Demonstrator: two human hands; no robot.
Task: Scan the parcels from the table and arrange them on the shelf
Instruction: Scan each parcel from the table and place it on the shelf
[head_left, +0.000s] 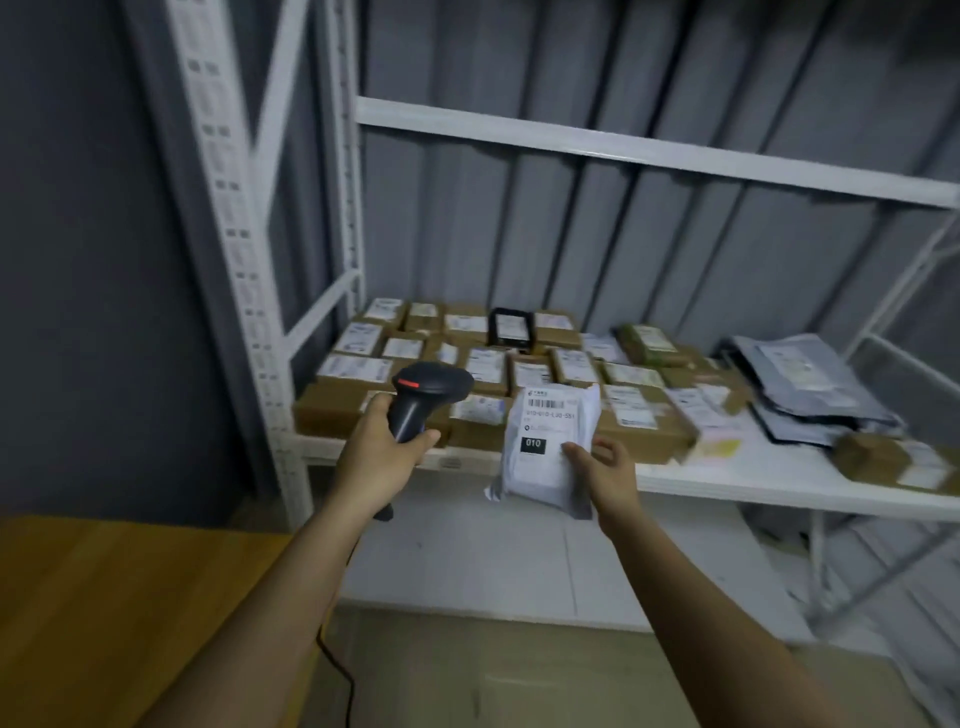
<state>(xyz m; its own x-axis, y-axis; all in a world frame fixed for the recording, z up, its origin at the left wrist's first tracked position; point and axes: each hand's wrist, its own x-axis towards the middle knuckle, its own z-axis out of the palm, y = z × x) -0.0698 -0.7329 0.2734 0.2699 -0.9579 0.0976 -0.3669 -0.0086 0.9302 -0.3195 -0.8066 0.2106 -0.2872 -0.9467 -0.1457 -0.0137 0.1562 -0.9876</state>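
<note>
My left hand (382, 447) grips the handle of a black barcode scanner (423, 395), its head pointing right toward the parcel. My right hand (605, 470) holds a white plastic mailer parcel (545, 447) by its lower right side, thumb on the front. The parcel faces me, showing a barcode label and a black "010" tag. It hangs in front of the white shelf's front edge (727, 480). The shelf behind is packed with several brown cardboard parcels (483, 364) bearing white labels.
Grey plastic mailers (800, 384) lie piled at the shelf's right, with a small brown box (872, 457) near the front edge. A bare strip of shelf lies between them. An upper shelf beam (649, 150) crosses above. A wooden table corner (130, 613) is at lower left. The scanner cable (337, 670) hangs down.
</note>
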